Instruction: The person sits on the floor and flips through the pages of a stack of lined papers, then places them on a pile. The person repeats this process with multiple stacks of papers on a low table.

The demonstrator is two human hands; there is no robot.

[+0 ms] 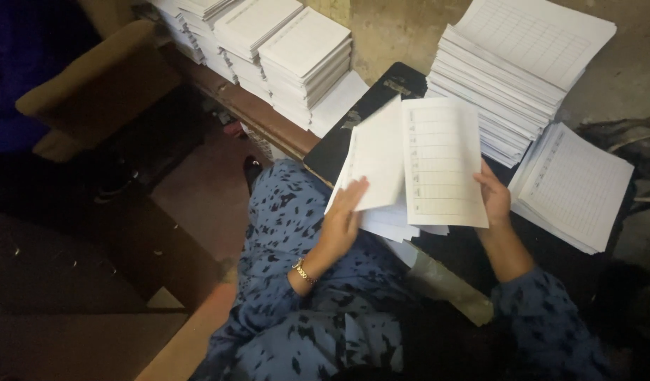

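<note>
White ruled sheets (441,162) held by both hands, left hand (342,215), right hand (495,197).

white ruled sheets (441,162), blue blk-spotted sleeves (304,233), gold bracelet (304,271), blk board (353,127)
</note>
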